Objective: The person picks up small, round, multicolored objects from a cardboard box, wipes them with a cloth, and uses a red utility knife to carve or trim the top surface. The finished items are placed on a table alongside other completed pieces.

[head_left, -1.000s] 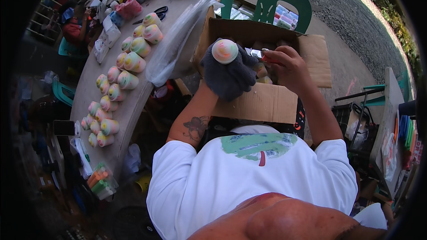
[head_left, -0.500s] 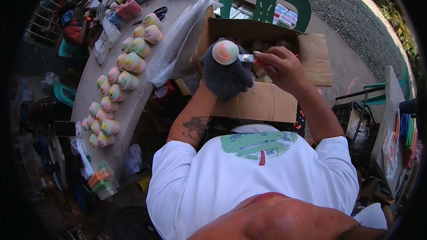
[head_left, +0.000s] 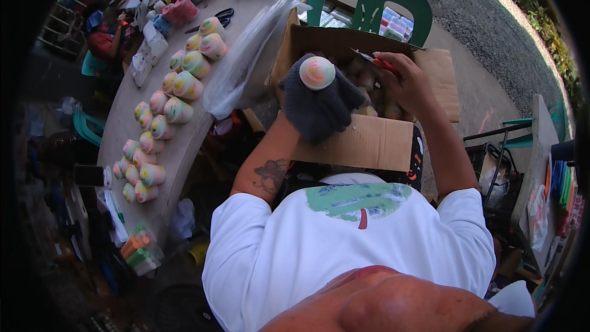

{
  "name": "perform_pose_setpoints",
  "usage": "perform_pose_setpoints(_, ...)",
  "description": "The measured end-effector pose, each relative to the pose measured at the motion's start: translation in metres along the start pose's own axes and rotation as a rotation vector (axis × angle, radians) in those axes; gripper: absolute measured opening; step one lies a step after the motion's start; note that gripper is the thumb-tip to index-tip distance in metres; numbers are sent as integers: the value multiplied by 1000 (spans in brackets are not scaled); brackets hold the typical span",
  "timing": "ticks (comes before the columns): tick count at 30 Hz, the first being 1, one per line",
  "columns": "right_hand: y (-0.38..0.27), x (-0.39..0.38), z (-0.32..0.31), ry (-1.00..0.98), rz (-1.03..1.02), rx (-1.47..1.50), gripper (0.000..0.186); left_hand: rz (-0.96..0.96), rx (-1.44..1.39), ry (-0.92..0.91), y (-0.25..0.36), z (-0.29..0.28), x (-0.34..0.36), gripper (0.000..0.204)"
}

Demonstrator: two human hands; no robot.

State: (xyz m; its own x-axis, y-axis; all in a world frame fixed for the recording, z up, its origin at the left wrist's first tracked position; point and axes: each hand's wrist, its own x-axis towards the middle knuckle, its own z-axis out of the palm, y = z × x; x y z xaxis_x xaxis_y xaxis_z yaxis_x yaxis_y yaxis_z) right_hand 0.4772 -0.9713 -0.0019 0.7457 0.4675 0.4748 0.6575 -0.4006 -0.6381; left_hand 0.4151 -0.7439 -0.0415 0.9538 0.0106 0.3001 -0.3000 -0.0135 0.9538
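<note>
A dark grey cloth (head_left: 326, 120) covers my left hand (head_left: 301, 101), which grips a cup-shaped piece (head_left: 317, 74) in swirled white, pink and yellow. Its rounded top faces up. My left fingers are hidden beneath the cloth. To the right, my right hand (head_left: 409, 83) is closed round the red handle of a small knife (head_left: 365, 56), its blade pointing up and left, apart from the piece. Both hands are over an open cardboard box (head_left: 369, 141) with several pale pieces in it. On the table, several similar pastel pieces (head_left: 187, 86) stand in rows.
The long pale table (head_left: 184, 141) curves along the left, with plastic sheeting (head_left: 230, 86) on its edge and black scissors (head_left: 222, 17) farther back. A green chair (head_left: 369, 0) is behind the box. Another person (head_left: 104, 43) sits at far left.
My right hand has lifted the knife away from the pastel piece, up and to the right. The piece in my left hand has shifted slightly right.
</note>
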Motion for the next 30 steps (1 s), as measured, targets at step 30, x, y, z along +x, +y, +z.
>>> perform_pose_setpoints(30, -9, 22, 36, -392, 434, 335, 30, 279, 1140, -201, -3, -10, 13, 30)
